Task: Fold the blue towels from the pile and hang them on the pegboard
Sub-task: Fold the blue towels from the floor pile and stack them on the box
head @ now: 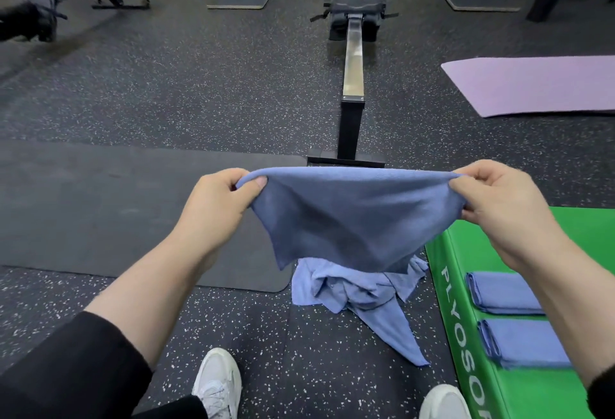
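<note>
Both hands are holding one blue towel (349, 215) stretched out mid-frame: left hand (222, 199) is pinching its left top corner between thumb and curled fingers, right hand (499, 205) is pinching the right top corner the same way. Towel is hanging slack between them, sagging in the centre, lower edge dangling over the towel pile (359, 292), which is lying crumpled on the speckled floor (166, 92) at lower centre. Two folded towels (512, 318) are lying side by side on the green plyo box (466, 335) at lower right, partly hidden by the right forearm. Black mat (100, 205) is lying at left, just beside the pile; purple mat (532, 85) at upper right. Rowing machine (352, 62) is running up the centre toward the top edge. White shoes (219, 382) are showing at the bottom edge.
</note>
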Motion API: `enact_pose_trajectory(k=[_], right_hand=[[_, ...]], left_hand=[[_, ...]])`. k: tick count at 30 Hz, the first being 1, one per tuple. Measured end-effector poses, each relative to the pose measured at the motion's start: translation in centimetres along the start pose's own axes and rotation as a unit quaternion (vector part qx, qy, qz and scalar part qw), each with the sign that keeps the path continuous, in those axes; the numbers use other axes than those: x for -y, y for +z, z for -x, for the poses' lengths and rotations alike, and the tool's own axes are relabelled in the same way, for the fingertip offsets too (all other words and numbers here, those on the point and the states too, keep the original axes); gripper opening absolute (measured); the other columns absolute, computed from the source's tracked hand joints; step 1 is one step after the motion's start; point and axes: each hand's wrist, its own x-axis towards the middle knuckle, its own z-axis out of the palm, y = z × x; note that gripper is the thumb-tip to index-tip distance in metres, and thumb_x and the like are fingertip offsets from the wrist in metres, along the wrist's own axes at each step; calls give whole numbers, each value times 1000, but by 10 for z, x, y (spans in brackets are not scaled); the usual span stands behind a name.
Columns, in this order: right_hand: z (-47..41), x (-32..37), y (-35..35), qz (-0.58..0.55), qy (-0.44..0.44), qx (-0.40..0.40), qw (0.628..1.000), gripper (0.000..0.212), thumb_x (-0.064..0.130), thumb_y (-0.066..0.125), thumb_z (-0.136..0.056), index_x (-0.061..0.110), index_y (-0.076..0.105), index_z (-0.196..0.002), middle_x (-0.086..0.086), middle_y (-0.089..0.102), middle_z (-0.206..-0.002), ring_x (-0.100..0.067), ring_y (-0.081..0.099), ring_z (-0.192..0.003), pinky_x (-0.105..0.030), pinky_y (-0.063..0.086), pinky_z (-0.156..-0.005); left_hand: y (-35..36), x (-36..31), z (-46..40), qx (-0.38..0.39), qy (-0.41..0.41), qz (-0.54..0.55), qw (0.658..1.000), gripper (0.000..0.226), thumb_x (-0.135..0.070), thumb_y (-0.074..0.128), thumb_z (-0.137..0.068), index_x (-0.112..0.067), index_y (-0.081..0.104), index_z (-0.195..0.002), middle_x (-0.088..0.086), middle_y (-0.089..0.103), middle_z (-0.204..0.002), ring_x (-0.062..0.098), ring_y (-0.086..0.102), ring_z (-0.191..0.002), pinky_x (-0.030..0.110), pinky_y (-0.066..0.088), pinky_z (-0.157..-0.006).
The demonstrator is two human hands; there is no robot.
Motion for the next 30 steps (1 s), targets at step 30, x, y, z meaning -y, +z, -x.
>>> enact_pose_trajectory(k=[30], right_hand=[[40,-1,88,0,79,166,983,41,32,52,-71,-7,51,-80,-12,44,-69,-18,40,-70,-44,40,-62]], left_hand=[[94,-46,36,44,19,-65,997,49,-27,67,-90,-13,41,-52,3,32,-57,13,22,-57,28,21,-49]])
